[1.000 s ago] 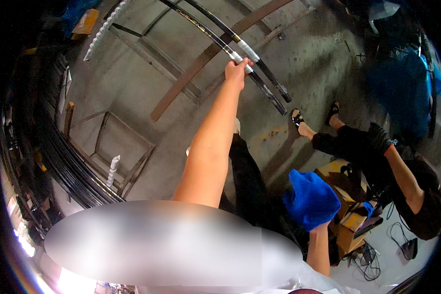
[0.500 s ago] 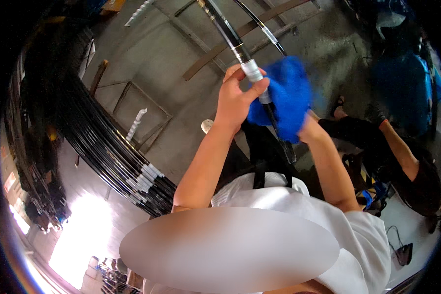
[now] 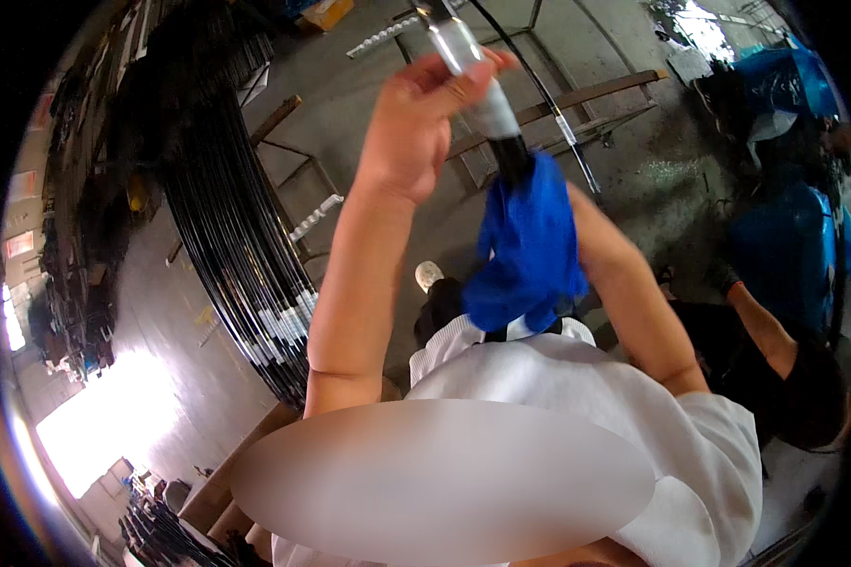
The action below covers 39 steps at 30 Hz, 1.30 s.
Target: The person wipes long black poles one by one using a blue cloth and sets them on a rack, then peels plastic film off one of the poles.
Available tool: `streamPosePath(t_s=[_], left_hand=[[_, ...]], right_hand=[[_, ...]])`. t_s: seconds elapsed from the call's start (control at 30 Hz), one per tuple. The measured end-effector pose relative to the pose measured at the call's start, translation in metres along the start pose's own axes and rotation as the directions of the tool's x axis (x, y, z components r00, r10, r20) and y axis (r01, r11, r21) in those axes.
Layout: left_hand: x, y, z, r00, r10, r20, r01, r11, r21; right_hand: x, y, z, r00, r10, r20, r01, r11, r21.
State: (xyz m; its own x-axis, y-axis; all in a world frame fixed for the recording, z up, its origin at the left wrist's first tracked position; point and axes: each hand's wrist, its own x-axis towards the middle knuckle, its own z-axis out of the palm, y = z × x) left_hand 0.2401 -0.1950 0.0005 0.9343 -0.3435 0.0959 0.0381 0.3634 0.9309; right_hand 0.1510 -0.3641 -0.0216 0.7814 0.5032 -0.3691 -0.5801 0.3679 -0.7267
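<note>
My left hand (image 3: 416, 118) is closed on a glossy black pole (image 3: 511, 156), its thumb and fingers around the part by a pale grey-white band (image 3: 494, 111). The pole slants from the top middle down toward my chest. A bunched blue cloth (image 3: 529, 250) wraps the pole below the band and hangs in front of my white shirt. Behind that cloth, my right hand (image 3: 584, 215) grips it; the fingers are mostly hidden. The pole's lower end is covered by the cloth, and motion blurs the band.
A bundle of long black poles (image 3: 241, 227) with white bands lies at left. Another thin black pole (image 3: 539, 85) rests across a low rack bar (image 3: 605, 92) ahead. A person in black (image 3: 766, 359) sits at right, near blue plastic bags (image 3: 785, 231). White twisted pieces (image 3: 317, 217) lie by the racks.
My left hand and the pole have moved up and away from me. The cloth has slid to the pole's lower end and now covers it. The head view has turned slightly.
</note>
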Motion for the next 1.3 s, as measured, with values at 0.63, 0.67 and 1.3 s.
streamPosePath(t_s=[0.63,0.67,1.3], left_hand=[[-0.009,0.113,-0.026,0.915,0.192,-0.356,-0.281,0.934,-0.219],[-0.014,0.119,-0.025,0.914,0.19,-0.359,-0.27,0.944,-0.189],[-0.151,0.052,-0.012,0.855,0.076,-0.512,0.517,-0.183,0.836]], right_hand=[[-0.027,0.069,-0.038,0.99,0.127,-0.053,-0.126,0.992,0.031],[-0.025,0.07,-0.047,0.963,0.247,-0.106,-0.181,0.888,0.422],[0.103,0.03,0.137,0.95,-0.25,-0.186,0.298,0.902,0.311]])
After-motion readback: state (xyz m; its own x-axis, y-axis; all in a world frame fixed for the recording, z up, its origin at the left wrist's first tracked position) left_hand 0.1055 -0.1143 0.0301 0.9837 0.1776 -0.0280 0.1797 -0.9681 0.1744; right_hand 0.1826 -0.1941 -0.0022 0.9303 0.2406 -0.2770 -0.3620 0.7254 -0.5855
